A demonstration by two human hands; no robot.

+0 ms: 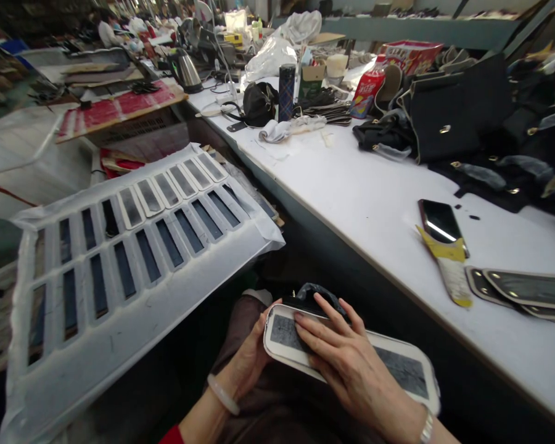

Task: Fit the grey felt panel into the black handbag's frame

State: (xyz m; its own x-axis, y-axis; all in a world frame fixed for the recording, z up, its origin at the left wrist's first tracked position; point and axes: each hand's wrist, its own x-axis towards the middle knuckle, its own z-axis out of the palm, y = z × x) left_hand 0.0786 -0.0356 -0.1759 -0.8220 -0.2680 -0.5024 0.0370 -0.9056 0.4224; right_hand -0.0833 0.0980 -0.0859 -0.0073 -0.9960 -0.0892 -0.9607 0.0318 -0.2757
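Observation:
A long round-ended panel, with a white border and a dark grey middle, lies across my lap. My left hand grips its left end, thumb at the edge and fingers hidden beneath. Across its top my right hand lies flat with fingers spread, covering the middle. Behind the panel a black piece with a plastic-wrapped handle shows; how it joins the panel I cannot tell. To my left stands a white frame with rows of slots, several of them holding white-rimmed grey strips.
On the white table lie a phone, a yellow-and-white scraper-like piece and stacked dark panels. Black bags heap at the back right, near a red packet. A kettle stands farther off.

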